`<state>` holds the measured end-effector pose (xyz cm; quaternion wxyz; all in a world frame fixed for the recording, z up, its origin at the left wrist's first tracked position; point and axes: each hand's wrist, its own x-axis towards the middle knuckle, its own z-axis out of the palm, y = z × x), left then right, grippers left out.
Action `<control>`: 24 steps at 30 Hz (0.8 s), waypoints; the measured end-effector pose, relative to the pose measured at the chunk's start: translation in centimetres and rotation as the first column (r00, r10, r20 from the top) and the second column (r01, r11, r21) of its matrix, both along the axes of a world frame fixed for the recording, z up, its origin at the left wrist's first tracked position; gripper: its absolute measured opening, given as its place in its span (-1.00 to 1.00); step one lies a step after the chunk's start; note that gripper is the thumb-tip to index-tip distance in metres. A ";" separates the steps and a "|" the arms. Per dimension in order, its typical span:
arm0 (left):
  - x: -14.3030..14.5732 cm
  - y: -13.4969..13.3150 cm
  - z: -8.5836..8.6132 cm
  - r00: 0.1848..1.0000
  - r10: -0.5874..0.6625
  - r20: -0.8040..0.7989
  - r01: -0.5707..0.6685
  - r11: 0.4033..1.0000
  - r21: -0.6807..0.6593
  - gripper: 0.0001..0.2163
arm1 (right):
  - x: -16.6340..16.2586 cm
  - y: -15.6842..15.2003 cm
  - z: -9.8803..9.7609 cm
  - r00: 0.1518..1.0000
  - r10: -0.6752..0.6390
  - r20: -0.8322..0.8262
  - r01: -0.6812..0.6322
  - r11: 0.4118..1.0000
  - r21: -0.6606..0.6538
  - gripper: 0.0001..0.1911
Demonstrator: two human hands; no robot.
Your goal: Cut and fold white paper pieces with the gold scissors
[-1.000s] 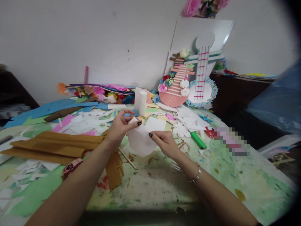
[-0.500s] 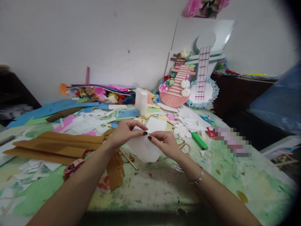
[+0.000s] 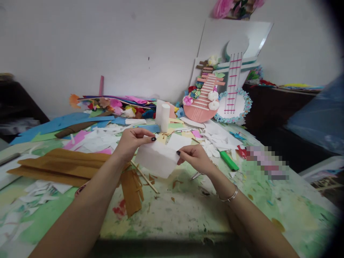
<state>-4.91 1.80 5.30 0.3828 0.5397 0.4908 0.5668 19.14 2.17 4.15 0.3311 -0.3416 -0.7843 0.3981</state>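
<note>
- The left hand [image 3: 131, 143] pinches the upper left edge of a thin white sheet [image 3: 155, 157] between thumb and fingers.
- The right hand [image 3: 195, 157] grips the same sheet at its right edge, thumb on the near side; a silver bracelet [image 3: 228, 195] circles that wrist.
- The sheet hangs between the two hands, tilted, above the middle of the paint-stained counter [image 3: 185, 218].
- Just beyond the sheet lies a square of white paper [image 3: 179, 141], and behind that stands a white roll [image 3: 165, 118].
- A thin wooden stick [image 3: 146, 179] lies below the sheet, slanting toward the near edge, beside a strip of brown paper [image 3: 130, 197] with ragged cuts.
- A larger folded brown sheet [image 3: 61, 165] spreads to the left, partly behind the left forearm.
- Scissors [image 3: 197, 175] lie by the right hand, mostly hidden by it.
- Past the right wrist are a white paper flower [image 3: 211, 148] and a green object [image 3: 229, 161].
- A pink paper lute [image 3: 200, 110] leans at the back.
</note>
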 end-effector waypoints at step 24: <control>-1.1 1.2 -1.1 0.997 0.033 0.064 -0.022 0.986 -0.167 -0.57 | 7.6 4.1 0.7 0.555 0.104 0.825 -0.013 0.993 -0.116 -0.55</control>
